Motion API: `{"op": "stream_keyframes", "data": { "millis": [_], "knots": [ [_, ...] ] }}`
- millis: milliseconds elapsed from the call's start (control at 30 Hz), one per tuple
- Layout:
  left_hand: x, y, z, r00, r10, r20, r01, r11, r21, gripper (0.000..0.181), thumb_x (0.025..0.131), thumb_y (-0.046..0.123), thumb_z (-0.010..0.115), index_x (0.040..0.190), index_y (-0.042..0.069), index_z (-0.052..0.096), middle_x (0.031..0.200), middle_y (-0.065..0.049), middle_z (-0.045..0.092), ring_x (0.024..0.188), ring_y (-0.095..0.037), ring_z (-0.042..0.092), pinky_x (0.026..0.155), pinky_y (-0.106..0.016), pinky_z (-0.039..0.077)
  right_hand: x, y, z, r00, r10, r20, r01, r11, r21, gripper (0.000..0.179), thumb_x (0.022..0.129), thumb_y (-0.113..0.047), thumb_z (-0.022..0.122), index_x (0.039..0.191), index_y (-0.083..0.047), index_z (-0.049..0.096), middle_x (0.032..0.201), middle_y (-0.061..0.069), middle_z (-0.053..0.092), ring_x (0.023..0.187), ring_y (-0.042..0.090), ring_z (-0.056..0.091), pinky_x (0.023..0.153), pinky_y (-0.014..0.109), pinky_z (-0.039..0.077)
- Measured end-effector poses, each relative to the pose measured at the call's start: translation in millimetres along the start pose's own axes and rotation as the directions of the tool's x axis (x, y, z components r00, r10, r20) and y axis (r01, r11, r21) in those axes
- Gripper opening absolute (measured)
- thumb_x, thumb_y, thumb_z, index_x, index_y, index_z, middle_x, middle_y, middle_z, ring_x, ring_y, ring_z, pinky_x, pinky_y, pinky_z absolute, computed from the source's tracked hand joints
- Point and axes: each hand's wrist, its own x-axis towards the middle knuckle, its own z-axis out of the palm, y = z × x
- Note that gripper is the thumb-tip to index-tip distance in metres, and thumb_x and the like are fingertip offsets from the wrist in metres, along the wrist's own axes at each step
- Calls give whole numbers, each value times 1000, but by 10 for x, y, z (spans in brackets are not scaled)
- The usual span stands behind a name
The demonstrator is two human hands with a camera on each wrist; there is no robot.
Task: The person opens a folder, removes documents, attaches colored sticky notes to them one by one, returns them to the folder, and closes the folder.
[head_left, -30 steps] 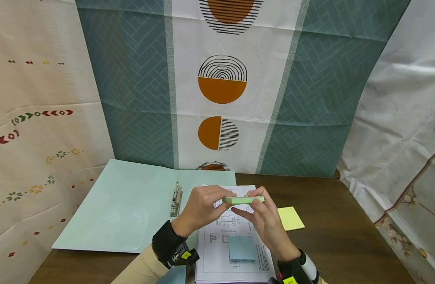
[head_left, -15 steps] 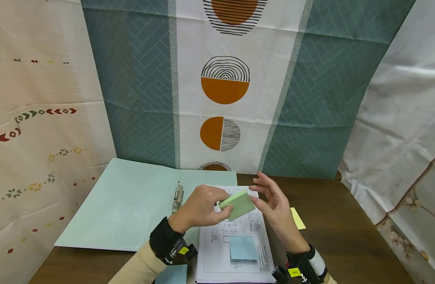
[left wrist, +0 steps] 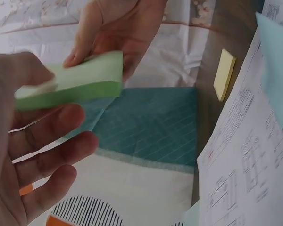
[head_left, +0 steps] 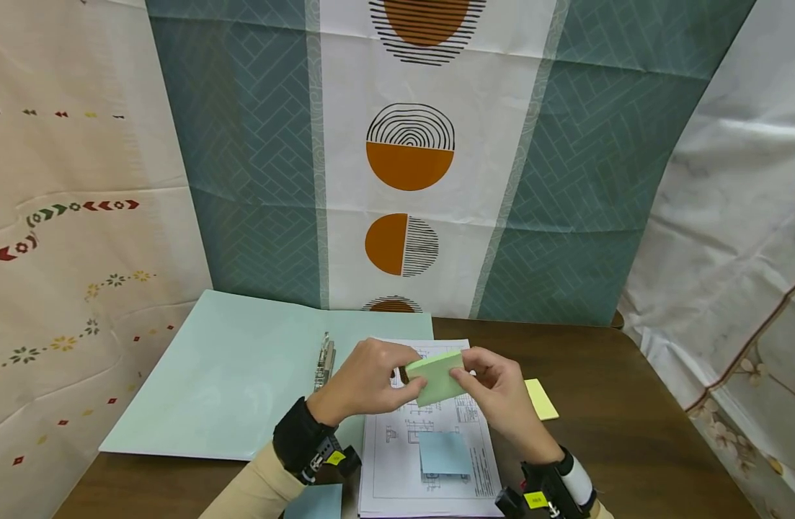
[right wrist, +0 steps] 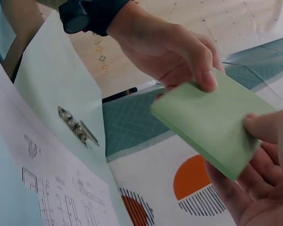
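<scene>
A light green sticky note pad is held up over the printed sheets. My left hand pinches its left end between thumb and fingers. On the opposite end, my right hand grips the pad with the thumb across its face. From the right wrist view, the pad shows its broad face and a thick lower edge, with a thumb pressing on it at each end. In the left wrist view the green pad appears nearly edge-on, and several left fingers spread below it.
A blue sticky note pad lies on the sheets. To their right is a yellow sticky note pad, partly behind my right wrist. An open pale mint binder with a metal clip spreads left. Another blue piece sits at the front.
The green pad has turned from edge-on to showing its face. My right hand came away from it half a second ago with fingers raised, and now grips its right end again.
</scene>
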Motion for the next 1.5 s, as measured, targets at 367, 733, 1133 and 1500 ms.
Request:
{"op": "stream_keyframes", "data": {
  "millis": [367,733,1133,1500],
  "knots": [
    [-16,-53,-84,993,-64,-95,62,998,-27,16,94,16,82,108,11,86,79,4,78,71,-4,67,69,-15,56,21,-79,-84,929,289,-232,-216,931,295,14,110,-1,68,124,2,67,99,-4,72,95,8,75,88,21,66],
    [15,-6,2,997,-31,-74,28,999,-44,13,93,16,90,101,8,83,81,1,80,70,-12,71,67,-15,55,-24,-45,45,969,219,-116,-178,941,287,27,112,-1,64,135,13,62,108,-7,76,99,6,77,91,22,66],
    [16,-6,-15,996,6,-87,-6,1000,4,7,93,8,87,95,8,80,83,-1,81,66,-9,67,63,-9,47,-24,21,19,989,145,-29,-136,969,207,36,110,0,68,141,14,59,115,-15,79,104,3,79,94,23,66],
    [-21,-59,-12,998,-11,56,8,999,47,3,95,13,81,93,12,82,87,1,79,66,-12,67,62,-9,42,28,77,-41,998,-56,23,54,996,78,43,101,12,73,143,13,66,127,-6,80,111,-1,77,95,19,64]
  ]
}}
